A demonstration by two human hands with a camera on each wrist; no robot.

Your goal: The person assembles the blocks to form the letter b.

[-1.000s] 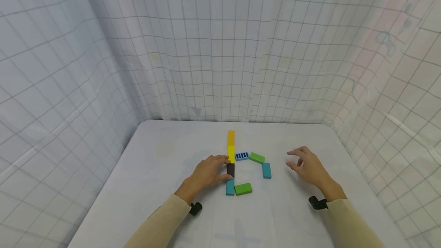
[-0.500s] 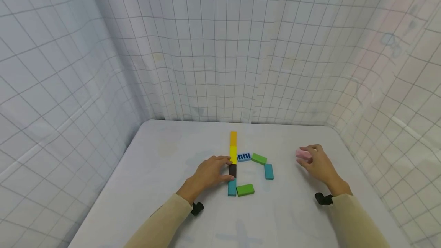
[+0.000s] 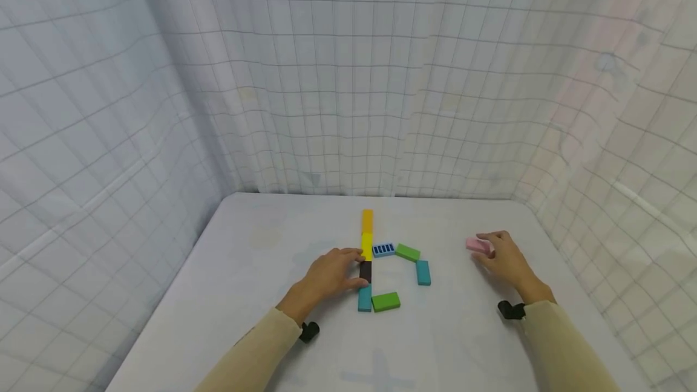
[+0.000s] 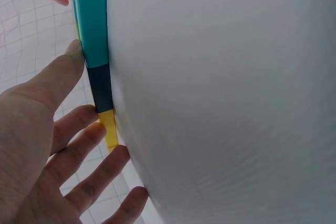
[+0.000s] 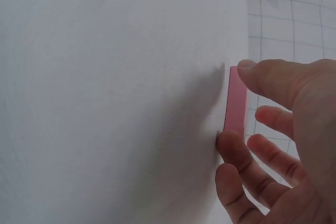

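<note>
On the white table, a straight row runs away from me: orange block, yellow block, black block, teal block. Over its left side lies my left hand, thumb touching the teal block and fingertips at the yellow one, fingers loosely spread. To the right, my right hand pinches a pink block between thumb and fingers, low at the tabletop. In the right wrist view the pink block spans from thumb to fingers. Whether it touches the table is hard to tell.
Right of the row, a blue slotted block, a green block and a second teal block form a curve. Another green block adjoins the row's near end. Gridded white curtains surround the table.
My right hand has moved right, and the pink block, unseen at first, now shows in its fingers. Since half a second ago that block sits flatter. My left hand stays put.
</note>
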